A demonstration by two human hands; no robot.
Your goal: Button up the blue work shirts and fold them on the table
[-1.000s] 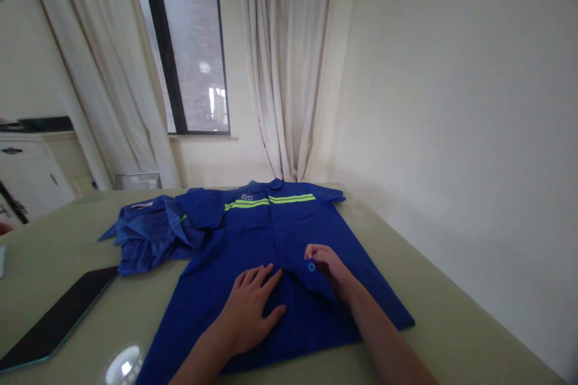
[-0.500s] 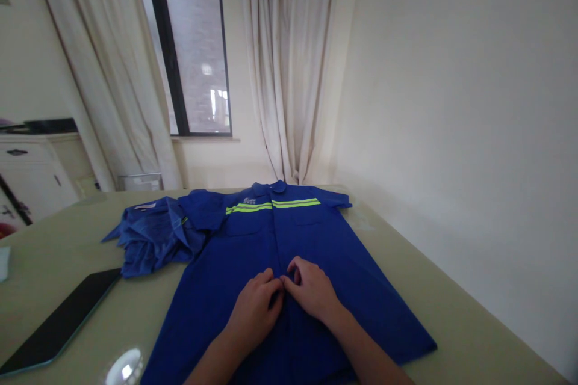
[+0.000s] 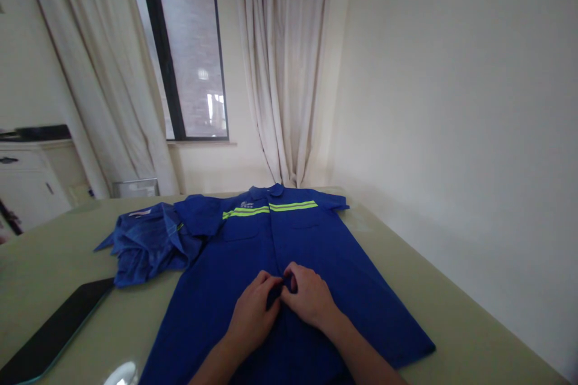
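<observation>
A blue short-sleeved work shirt point(image 3: 244, 246) lies spread on its back over the table, collar at the far end. A yellow-green reflective stripe crosses its chest, and a pale print sits above it at the left. My left hand point(image 3: 256, 307) and my right hand point(image 3: 309, 295) meet at the front placket, below the chest pockets. Both are closed, fingertips pinching the placket cloth from either side. Whatever button lies between the fingers is hidden.
Left of the shirt lies a crumpled blue garment point(image 3: 153, 243). Nearer me is a flat black panel point(image 3: 58, 328) on the glossy greenish table point(image 3: 149, 313). A wall point(image 3: 451, 132) runs along the right side; curtains point(image 3: 289, 72) and a window point(image 3: 192, 48) stand behind.
My hands stay at the same place on the placket, the fingers shifting slightly and lifting the cloth a little. The whole view has tilted a little.
</observation>
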